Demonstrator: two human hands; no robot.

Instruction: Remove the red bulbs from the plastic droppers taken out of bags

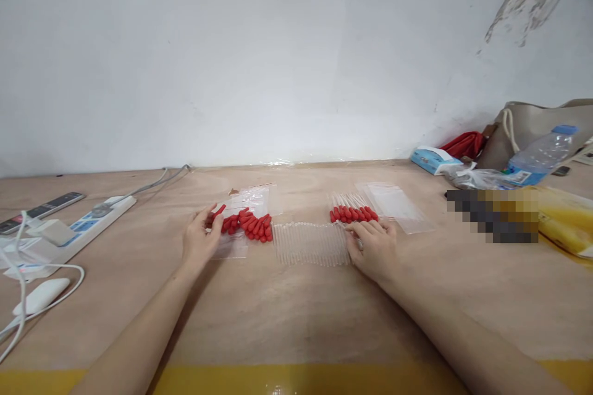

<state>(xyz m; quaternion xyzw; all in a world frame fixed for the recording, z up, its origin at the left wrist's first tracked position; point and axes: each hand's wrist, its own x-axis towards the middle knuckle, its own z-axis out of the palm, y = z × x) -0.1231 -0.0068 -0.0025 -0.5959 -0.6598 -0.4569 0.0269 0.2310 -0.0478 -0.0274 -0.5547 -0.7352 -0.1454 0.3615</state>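
Between thumb and fingers, my left hand (200,236) pinches a red rubber dropper bulb (219,212). Just right of it, a pile of red rubber bulbs (252,225) lies partly on a clear plastic bag (236,250). A row of clear thin dropper tubes (310,244) is laid side by side in the middle. At the row's right end, my right hand (373,247) has its fingertips closed on the upper end of a tube. Beyond that hand lie several droppers (354,213), clear tubes with red bulbs on them.
Another clear bag (396,207) lies at the right. A power strip (92,228) with white cables and a remote control (41,213) are on the left. Far right are a blue tissue pack (435,162), a plastic bottle (542,154) and a yellow package (567,219). A wall (278,62) stands behind.
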